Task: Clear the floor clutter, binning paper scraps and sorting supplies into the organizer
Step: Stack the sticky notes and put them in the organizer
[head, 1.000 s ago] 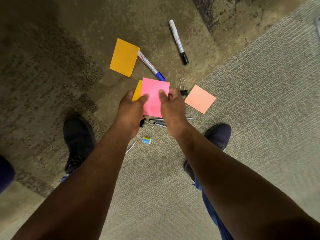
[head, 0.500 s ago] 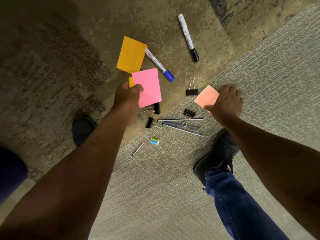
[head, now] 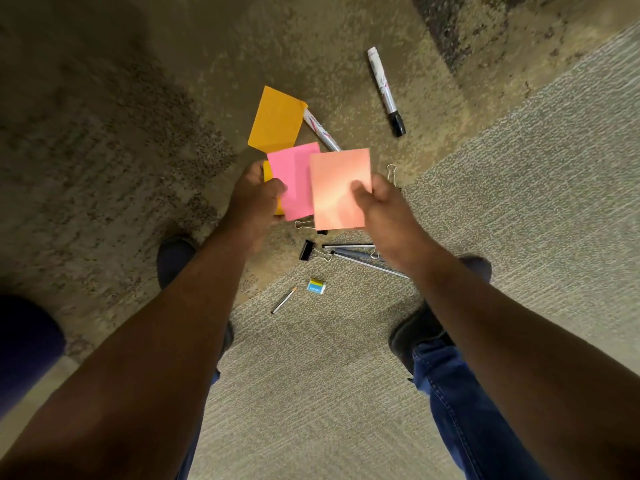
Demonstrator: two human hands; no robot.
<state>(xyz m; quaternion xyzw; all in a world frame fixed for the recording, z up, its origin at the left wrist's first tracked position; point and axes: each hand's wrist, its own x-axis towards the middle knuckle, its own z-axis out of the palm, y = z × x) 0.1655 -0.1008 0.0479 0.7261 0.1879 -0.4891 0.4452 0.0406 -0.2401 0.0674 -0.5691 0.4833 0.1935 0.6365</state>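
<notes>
- Left hand (head: 258, 199) pinches a bright pink square paper note (head: 294, 180), thumb on its face; a smaller yellow-orange paper scrap (head: 268, 171) shows behind it in the same grip.
- Right hand (head: 384, 206) pinches a salmon-peach rectangular paper sheet (head: 337, 188) by its right edge, thumb on top; the sheet overlaps the pink note's right edge. Both papers are held flat above the floor.
- Orange rectangular paper card (head: 275, 119) lies flat on the mottled brown carpet (head: 138, 133), touching a white-barrelled marker (head: 322, 131) whose lower end is hidden by the held papers.
- Second white marker with a black cap (head: 386, 91) lies apart, up right.
- Below the hands: black binder clip with wire handles (head: 308, 251), slim grey metal pens (head: 356, 256), small yellow-and-blue eraser block (head: 316, 285), short pencil stub (head: 284, 300).
- Another wire clip handle (head: 392, 172) peeks out beside the right hand.
- Ribbed grey-beige carpet tile (head: 519, 202) takes the right side.
</notes>
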